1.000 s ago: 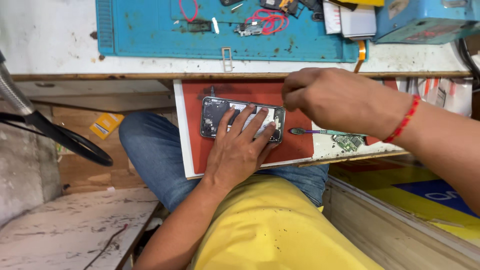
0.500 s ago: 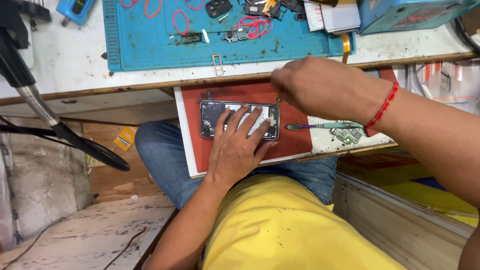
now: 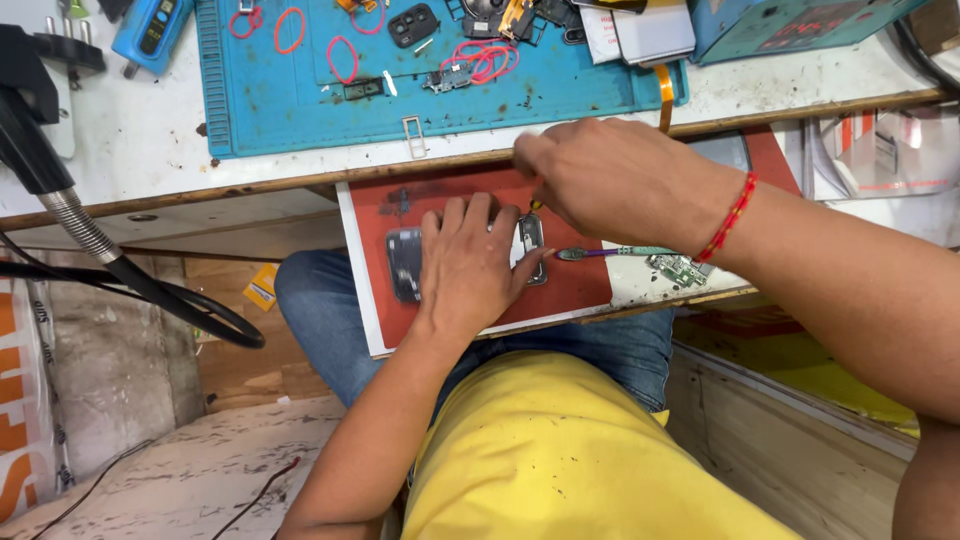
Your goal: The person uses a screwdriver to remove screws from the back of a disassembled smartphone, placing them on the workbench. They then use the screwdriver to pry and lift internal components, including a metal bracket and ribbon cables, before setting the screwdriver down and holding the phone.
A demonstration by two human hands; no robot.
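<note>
Phone with its back open, dark and flat (image 3: 400,262), lies on a red mat (image 3: 580,285) over the person's lap. The left hand (image 3: 470,265) lies flat on it, fingers (image 3: 478,215) spread, likely to keep it from sliding. The right hand (image 3: 615,180) pinches a small tool at the phone's top edge. A purple-handled brush (image 3: 610,252) rests just beside. The blue work mat (image 3: 300,90) sits on the counter (image 3: 110,160) above.

Single head-worn view, looking steeply down, close. Frame covers the lap board (image 3: 590,290) and bench edge (image 3: 150,200) beyond.
</note>
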